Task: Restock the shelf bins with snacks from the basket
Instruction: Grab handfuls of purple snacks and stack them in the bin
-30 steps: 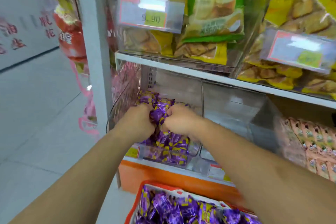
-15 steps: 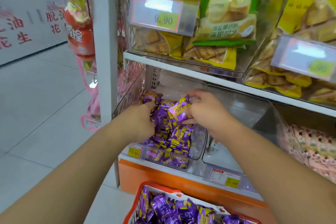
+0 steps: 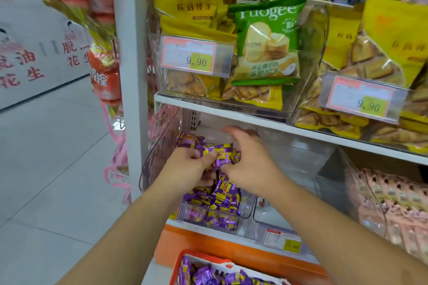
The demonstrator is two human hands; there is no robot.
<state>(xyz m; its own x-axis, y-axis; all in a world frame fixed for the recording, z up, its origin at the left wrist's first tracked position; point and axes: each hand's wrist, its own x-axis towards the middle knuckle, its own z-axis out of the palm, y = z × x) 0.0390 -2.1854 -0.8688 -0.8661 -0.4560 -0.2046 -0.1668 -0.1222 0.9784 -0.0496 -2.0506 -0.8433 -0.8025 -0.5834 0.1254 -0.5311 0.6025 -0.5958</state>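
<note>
Settling purple snacks (image 3: 215, 194) into clear bin (image 3: 245, 208): left hand (image 3: 187, 169) pinching one, right hand (image 3: 250, 164) spread, empty; next, likely more from basket (image 3: 183, 259) below bin.

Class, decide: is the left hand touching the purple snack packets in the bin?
Touching. The head view shows the left hand with fingers curled on the purple snack packets.

snacks (image 3: 213, 201) in bin (image 3: 245, 209) | basket (image 3: 185, 254) below, in front

Both hands sit over the clear bin (image 3: 245, 210) of purple snacks (image 3: 215, 201): left hand (image 3: 185, 169) grips one, right hand (image 3: 250, 162) spread (basket (image 3: 199, 255) below).
</note>
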